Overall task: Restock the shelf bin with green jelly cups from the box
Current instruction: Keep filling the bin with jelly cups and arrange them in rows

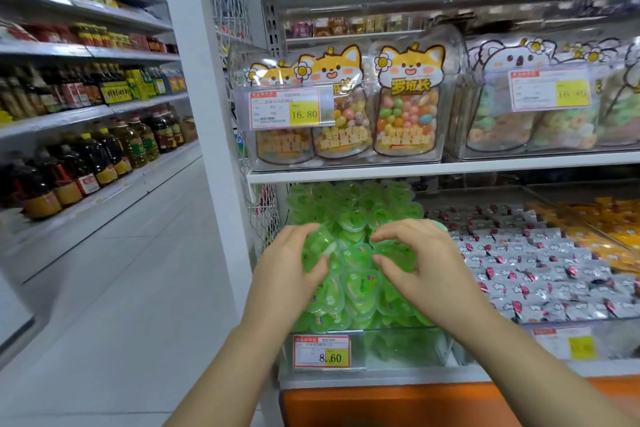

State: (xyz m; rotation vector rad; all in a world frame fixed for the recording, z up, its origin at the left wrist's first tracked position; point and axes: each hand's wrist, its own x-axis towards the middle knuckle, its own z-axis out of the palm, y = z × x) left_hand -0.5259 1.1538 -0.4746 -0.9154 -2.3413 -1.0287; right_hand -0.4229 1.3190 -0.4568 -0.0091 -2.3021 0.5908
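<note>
A clear shelf bin [408, 345] under a white shelf is heaped with several green jelly cups [353, 215]. My left hand [287, 270] curls its fingers and thumb round a green jelly cup [317, 248] at the heap's left side. My right hand [426, 263] hovers over the heap's right side, its fingers and thumb curled round another green jelly cup [394, 253]. The box is not in view.
A price tag reading 8.60 [322, 352] hangs on the bin's front. To the right lie bins of grey wrapped sweets [540, 267] and orange packets [613, 222]. Bagged sweets [405, 104] fill the shelf above. An aisle with oil bottles [86, 159] runs on the left.
</note>
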